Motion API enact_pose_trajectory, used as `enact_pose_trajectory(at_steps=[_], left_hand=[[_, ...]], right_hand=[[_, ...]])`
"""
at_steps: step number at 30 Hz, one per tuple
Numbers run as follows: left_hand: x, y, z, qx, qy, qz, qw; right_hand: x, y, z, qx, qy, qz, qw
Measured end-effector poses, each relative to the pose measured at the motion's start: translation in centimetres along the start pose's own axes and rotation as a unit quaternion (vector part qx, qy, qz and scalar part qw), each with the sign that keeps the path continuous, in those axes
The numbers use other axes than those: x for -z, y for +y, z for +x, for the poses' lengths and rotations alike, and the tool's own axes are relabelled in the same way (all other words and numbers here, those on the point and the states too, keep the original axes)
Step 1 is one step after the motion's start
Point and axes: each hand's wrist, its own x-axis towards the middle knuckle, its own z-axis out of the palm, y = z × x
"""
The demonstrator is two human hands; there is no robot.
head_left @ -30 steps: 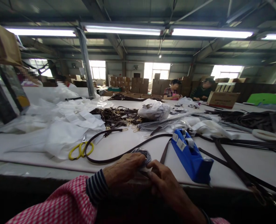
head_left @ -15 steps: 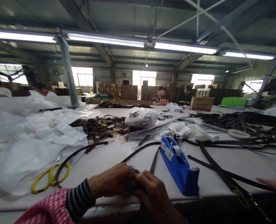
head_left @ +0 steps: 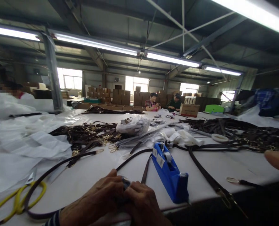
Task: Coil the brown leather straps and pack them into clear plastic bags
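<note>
My left hand [head_left: 95, 201] and my right hand [head_left: 143, 205] are closed together at the near table edge, fingers pressed round a small dark bundle [head_left: 125, 182] of which only a bit shows. A dark brown strap [head_left: 66, 160] loops from the hands across the white table [head_left: 101, 166] to a gold clasp. A second strap [head_left: 145, 169] runs away from my right hand. A blue tape dispenser [head_left: 170, 174] stands just right of my hands.
Yellow-handled scissors [head_left: 17, 199] lie at the near left under white plastic sheets [head_left: 24, 147]. A pile of brown straps [head_left: 90, 131] and a filled plastic bag [head_left: 132, 125] sit mid-table. Another person's finger [head_left: 277, 158] enters at right. Two people [head_left: 163, 102] sit at the far end by cartons.
The view has swung right and tilted up. My hands have drawn closer together over the bundle, which is mostly covered now. Another person's finger has come further into view at the right.
</note>
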Motion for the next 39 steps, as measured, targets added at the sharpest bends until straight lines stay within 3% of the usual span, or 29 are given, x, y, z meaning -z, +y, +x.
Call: enact_pose_trajectory(at_steps=[2,4,9,12,22,30,35,39], left_hand=[[0.0,0.4,0.2,0.053,-0.029,0.127,0.99],[-0.2,0.4,0.0,0.082,-0.048,0.19,0.977],[-1.3,-1.5,-2.1,0.071,0.015,0.12,0.99],[-1.6,-1.9,-3.0,0.067,0.035,0.13,0.989],[2.2,0.5,-1.9,0.023,-0.086,0.134,0.987],[-0.8,-2.0,-3.7,-0.026,0.014,0.251,0.967],[-1.3,-0.4,-3.6,-0.005,-0.01,0.305,0.952],[-1.4,1.0,-4.2,0.012,0.01,0.309,0.951]], right_hand=[[0.0,0.1,0.2,-0.009,-0.006,-0.021,1.0],[0.3,-0.1,0.4,-0.023,-0.021,-0.036,0.999],[1.6,-1.1,1.1,-0.044,-0.089,-0.062,0.993],[2.1,-1.6,1.4,-0.051,-0.097,-0.052,0.993],[2.5,-1.8,1.8,-0.049,-0.098,-0.026,0.994],[2.1,-1.4,1.7,-0.052,-0.116,0.013,0.992],[2.3,-1.6,1.6,-0.058,-0.126,0.035,0.99],[2.5,-1.6,1.4,-0.037,-0.132,0.04,0.99]])
